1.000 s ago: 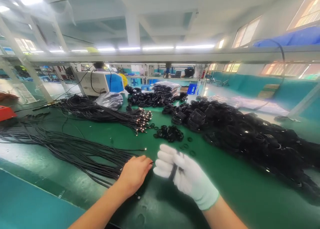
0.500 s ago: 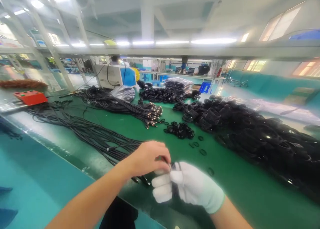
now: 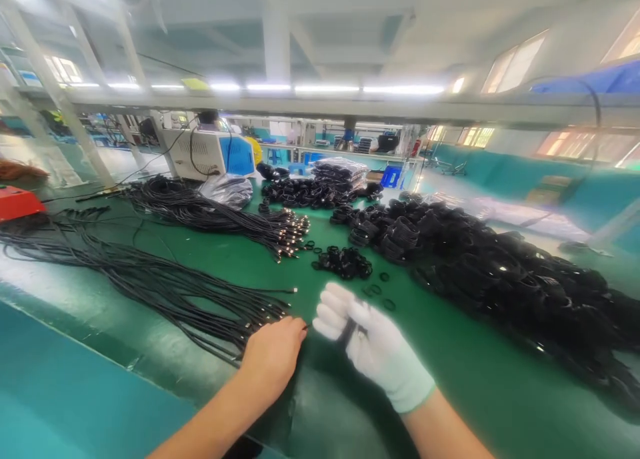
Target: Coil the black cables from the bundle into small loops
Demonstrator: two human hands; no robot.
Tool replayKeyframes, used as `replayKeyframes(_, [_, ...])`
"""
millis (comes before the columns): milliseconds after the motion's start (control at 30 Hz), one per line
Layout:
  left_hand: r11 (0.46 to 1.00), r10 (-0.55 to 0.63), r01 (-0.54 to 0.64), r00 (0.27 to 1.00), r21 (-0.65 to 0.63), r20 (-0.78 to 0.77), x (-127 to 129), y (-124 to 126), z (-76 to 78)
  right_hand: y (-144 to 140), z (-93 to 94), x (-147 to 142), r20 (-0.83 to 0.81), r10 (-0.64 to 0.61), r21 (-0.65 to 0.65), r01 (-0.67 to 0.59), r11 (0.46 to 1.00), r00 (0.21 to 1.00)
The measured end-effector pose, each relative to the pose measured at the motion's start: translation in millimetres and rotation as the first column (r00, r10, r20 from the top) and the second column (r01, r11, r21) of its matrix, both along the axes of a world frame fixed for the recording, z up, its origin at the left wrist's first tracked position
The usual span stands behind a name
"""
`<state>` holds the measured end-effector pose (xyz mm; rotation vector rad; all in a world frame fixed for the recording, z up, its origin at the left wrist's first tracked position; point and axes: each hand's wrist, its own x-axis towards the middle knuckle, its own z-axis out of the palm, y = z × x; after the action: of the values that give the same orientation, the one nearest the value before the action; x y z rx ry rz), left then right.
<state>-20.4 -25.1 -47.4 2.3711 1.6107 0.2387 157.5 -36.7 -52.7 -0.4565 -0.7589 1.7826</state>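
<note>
My right hand (image 3: 373, 342), in a white glove, is closed around a black cable coil (image 3: 350, 327) held just above the green bench mat (image 3: 465, 379). My bare left hand (image 3: 274, 353) rests knuckles-up at the near end of a fan of loose black cables (image 3: 165, 289), its fingertips pinching a cable end close to the glove. A small heap of black rubber rings (image 3: 343, 262) lies just beyond both hands, with a few single rings (image 3: 381, 291) scattered near the glove.
A big pile of coiled black cables (image 3: 505, 279) fills the right side. A second cable bundle with metal tips (image 3: 235, 219) lies behind. At the back stand a white and blue machine (image 3: 210, 153) and bagged coils (image 3: 334, 172). A red box (image 3: 17, 202) sits far left.
My left hand has dropped away from the gloved hand and gone back to the loose cable ends on the mat. The gloved hand lifted slightly, still holding the coil.
</note>
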Motion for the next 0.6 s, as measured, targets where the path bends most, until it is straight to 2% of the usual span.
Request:
replayKeyframes(100, [0.996, -0.017, 0.027, 0.992, 0.086, -0.121, 11, -17, -0.7, 3, -0.7, 3, -0.04, -0.082, -0.1, 0.077, 0.992, 0.996])
replayKeyframes(267, [0.953, -0.163, 0.189, 0.979, 0.235, -0.126, 21, -32, -2.0, 2, -0.4, 1, 0.008, -0.114, -0.111, 0.115, 0.987, 0.993])
replayKeyframes(333, [0.894, -0.226, 0.247, 0.969, 0.373, -0.098, 20, -29, -1.6, 1, -1.6, -1, 0.052, -0.116, -0.105, 0.121, 0.987, 0.992])
replayKeyframes(433, [0.723, -0.384, 0.397, 0.911, 0.566, -0.149, 11, -15, 7.9, -2, -3.4, -8, 0.145, -0.066, -0.077, 0.078, 0.994, 0.987])
replayKeyframes(500, [0.624, -0.507, 0.532, 0.833, 0.572, -0.221, 2, -1, 20.8, -4, -3.6, -14, 0.167, 0.038, -0.044, -0.031, 0.999, 0.985])
replayKeyframes(533, [0.599, -0.557, 0.584, 0.795, 0.548, -0.239, -2, 5, 28.1, -5, -3.5, -17, 0.161, 0.095, -0.032, -0.091, 0.995, 0.982])
replayKeyframes(600, [0.596, -0.628, 0.642, 0.747, 0.483, -0.218, -9, 16, 41.5, -8, -3.3, -21, 0.104, 0.198, -0.034, -0.195, 0.98, 0.975])
